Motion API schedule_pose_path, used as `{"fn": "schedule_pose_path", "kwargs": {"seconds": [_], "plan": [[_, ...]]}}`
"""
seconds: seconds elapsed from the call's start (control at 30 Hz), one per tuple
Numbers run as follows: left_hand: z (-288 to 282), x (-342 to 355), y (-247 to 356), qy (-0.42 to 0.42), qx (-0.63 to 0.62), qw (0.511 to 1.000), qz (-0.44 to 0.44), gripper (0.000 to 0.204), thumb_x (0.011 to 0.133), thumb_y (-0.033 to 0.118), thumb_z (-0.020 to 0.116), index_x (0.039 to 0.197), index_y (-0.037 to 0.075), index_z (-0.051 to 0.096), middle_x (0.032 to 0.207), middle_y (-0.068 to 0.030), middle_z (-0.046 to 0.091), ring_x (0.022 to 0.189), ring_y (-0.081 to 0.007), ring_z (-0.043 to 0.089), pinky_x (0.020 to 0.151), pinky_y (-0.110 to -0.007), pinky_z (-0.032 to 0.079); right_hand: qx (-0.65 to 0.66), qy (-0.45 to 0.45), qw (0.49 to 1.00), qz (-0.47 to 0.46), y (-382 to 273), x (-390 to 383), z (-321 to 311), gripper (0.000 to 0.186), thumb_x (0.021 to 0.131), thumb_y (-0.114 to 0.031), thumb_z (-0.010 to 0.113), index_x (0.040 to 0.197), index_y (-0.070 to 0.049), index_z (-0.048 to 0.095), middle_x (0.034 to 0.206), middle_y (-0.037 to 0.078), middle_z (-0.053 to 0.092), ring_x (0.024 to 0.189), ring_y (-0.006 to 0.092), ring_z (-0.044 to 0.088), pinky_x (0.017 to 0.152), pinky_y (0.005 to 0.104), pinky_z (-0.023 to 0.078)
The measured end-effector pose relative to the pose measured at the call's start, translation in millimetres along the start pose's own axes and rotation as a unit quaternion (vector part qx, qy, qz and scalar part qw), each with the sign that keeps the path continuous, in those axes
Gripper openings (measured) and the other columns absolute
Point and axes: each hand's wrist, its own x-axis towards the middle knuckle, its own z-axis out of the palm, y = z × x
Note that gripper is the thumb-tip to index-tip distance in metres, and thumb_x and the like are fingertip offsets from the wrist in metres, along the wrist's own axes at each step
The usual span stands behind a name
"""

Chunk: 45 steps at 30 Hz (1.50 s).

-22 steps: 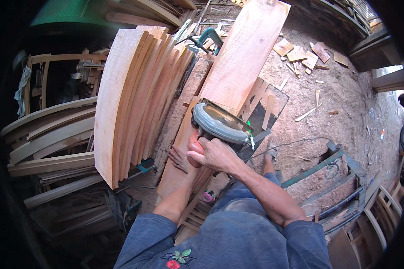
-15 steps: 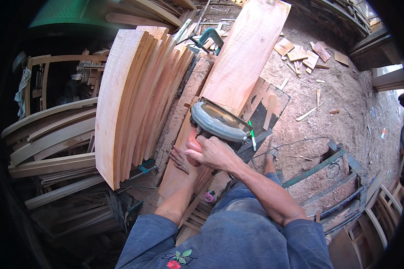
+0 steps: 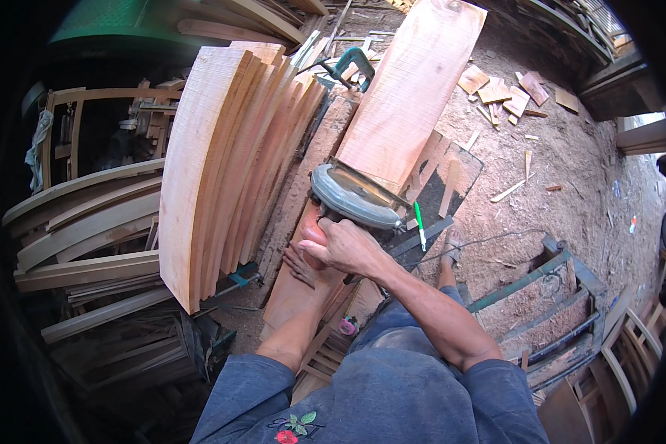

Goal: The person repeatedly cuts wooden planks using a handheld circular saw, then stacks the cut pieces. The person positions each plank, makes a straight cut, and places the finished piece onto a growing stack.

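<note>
My right hand (image 3: 345, 246) is closed around the orange-red handle (image 3: 314, 235) of a power saw with a rounded grey blade guard (image 3: 355, 200). The guard lies across a wide, pale pinkish board (image 3: 414, 89) that stretches away from me, and it hides the blade and any cut. Just left of the handle, my left hand (image 3: 298, 266) rests with fingers spread on the near wood (image 3: 288, 302). Part of that hand is behind the right one. A green and white marker pen (image 3: 419, 225) lies right of the saw.
Curved boards (image 3: 200, 170) stand stacked at the left, beside a green clamp (image 3: 355, 65). Wood offcuts (image 3: 496, 90) and sawdust cover the floor at the right. A green metal frame (image 3: 525, 280) and a thin cable (image 3: 488, 238) are near my foot (image 3: 453, 244).
The saw and my right hand have shifted slightly left against the board. My left hand stays on the wood. The whole view has moved a little.
</note>
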Motion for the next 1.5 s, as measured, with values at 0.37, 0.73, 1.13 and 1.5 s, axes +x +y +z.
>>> {"fn": "schedule_pose_path", "kwargs": {"seconds": [0.37, 0.73, 1.13, 1.5], "plan": [[-2.2, 3.4, 0.9, -0.007, -0.006, 1.000, -0.003, 0.087, 0.102, 0.064, 0.050, 0.175, 0.030, 0.016, 0.181, -0.0065, 0.018, 0.166, -0.0297, 0.022, 0.126, -0.059, 0.031, -0.005, 0.007, 1.000, -0.020, -3.0, 19.1, 5.6, 0.074, 0.102, -0.062, 0.061, 0.103, 0.011, 0.068, 0.087, 0.035, 0.072, 0.086, 0.0510, 0.074, 0.076, 0.0549, 0.060], [7.5, -1.4, -6.5, -0.014, -0.027, 0.999, -0.015, 0.090, 0.100, 0.068, 0.050, 0.175, 0.030, 0.017, 0.181, -0.0053, 0.019, 0.166, -0.0287, 0.022, 0.126, -0.058, 0.031, 0.003, 0.013, 1.000, -0.026, -1.0, 26.9, 9.2, 0.074, 0.101, -0.064, 0.062, 0.100, 0.010, 0.068, 0.085, 0.034, 0.072, 0.083, 0.0504, 0.074, 0.074, 0.0545, 0.060], [42.0, 6.2, -21.0, 0.086, 0.091, 0.992, 0.018, 0.086, 0.104, 0.062, 0.044, 0.172, 0.012, 0.025, 0.181, -0.0052, 0.020, 0.166, -0.0273, 0.024, 0.124, -0.053, 0.032, 0.025, 0.027, 0.998, -0.049, -5.2, 52.1, 14.3, 0.074, 0.100, -0.064, 0.064, 0.096, 0.010, 0.068, 0.085, 0.037, 0.070, 0.087, 0.0535, 0.072, 0.077, 0.0565, 0.057], [27.1, 0.0, -18.1, 0.001, 0.109, 0.993, 0.035, 0.084, 0.106, 0.052, 0.046, 0.173, 0.011, 0.017, 0.182, -0.0129, 0.015, 0.167, -0.0344, 0.015, 0.126, -0.060, 0.028, 0.027, 0.033, 0.996, -0.072, -9.5, 85.5, 23.9, 0.077, 0.098, -0.066, 0.065, 0.096, 0.011, 0.069, 0.089, 0.037, 0.070, 0.091, 0.0537, 0.072, 0.080, 0.0557, 0.055]]}}
